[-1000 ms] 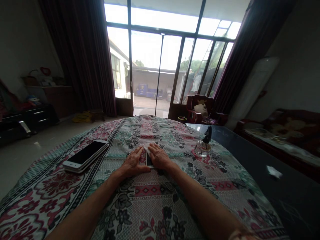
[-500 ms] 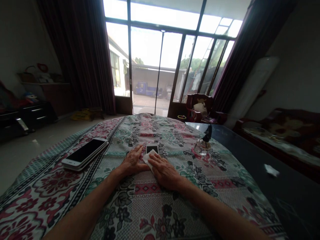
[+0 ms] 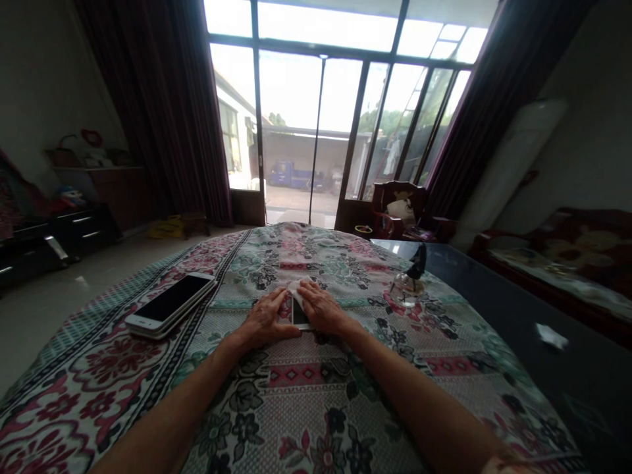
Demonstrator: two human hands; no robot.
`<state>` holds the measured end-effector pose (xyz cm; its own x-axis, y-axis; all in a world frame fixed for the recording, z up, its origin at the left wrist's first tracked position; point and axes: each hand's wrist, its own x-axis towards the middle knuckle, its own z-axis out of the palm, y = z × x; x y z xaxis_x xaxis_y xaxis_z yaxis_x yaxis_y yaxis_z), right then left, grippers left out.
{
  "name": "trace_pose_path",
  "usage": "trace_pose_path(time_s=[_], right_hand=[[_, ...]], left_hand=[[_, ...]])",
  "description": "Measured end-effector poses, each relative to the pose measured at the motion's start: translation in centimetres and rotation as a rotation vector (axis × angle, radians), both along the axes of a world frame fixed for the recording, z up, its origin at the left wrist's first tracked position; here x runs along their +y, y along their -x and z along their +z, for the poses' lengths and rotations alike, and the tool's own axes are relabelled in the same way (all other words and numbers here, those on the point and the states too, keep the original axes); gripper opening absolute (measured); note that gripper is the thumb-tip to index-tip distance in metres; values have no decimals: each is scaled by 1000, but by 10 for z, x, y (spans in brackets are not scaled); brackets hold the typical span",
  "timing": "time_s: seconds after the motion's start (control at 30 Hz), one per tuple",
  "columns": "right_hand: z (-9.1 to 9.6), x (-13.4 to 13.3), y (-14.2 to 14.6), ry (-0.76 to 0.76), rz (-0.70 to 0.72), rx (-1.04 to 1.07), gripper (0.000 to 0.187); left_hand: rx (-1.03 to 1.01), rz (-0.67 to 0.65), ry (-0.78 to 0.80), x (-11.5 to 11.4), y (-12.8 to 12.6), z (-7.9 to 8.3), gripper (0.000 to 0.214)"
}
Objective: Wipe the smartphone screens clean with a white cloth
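Observation:
A small white-framed smartphone (image 3: 300,317) with a dark screen lies flat on the patterned cloth, partly under my right hand. My left hand (image 3: 266,317) holds it along its left side, the thumb at the near edge and the fingers bent by the far left corner. Under the fingers of my right hand (image 3: 323,308) is a folded white tissue (image 3: 295,287), pressed on the far part of the screen. To the left, a larger white smartphone (image 3: 172,301) rests on another one. A clear spray bottle (image 3: 407,289) with a black nozzle stands to the right.
A floral tablecloth (image 3: 306,421) covers the table in front of me. On the dark glossy tabletop (image 3: 498,316) at right lies a crumpled white tissue (image 3: 552,336). Beyond are a wooden chair (image 3: 399,204), dark curtains (image 3: 168,112) and glass doors.
My right hand has slid the tissue away from me, from the near part of the small phone to its far end, baring the near screen. My left hand stays beside the phone.

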<state>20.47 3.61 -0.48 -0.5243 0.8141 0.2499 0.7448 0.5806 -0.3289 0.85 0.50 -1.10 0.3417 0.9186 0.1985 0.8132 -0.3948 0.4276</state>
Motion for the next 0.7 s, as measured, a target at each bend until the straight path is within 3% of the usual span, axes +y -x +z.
trace_pose_path(time_s=[0.17, 0.4, 0.57, 0.7], right_hand=[[-3, 7, -6, -12, -52, 48, 45], [11, -25, -4, -38, -7, -62, 43], [37, -49, -1, -45, 228, -190, 20], [48, -53, -3, -39, 346, -251, 18]], left_hand=[[-20, 5, -3, 1, 1, -3, 99], [-58, -19, -31, 6, 3, -7, 104], [-38, -2, -11, 8, 3, -9, 104], [-28, -8, -37, 8, 2, -11, 99]])
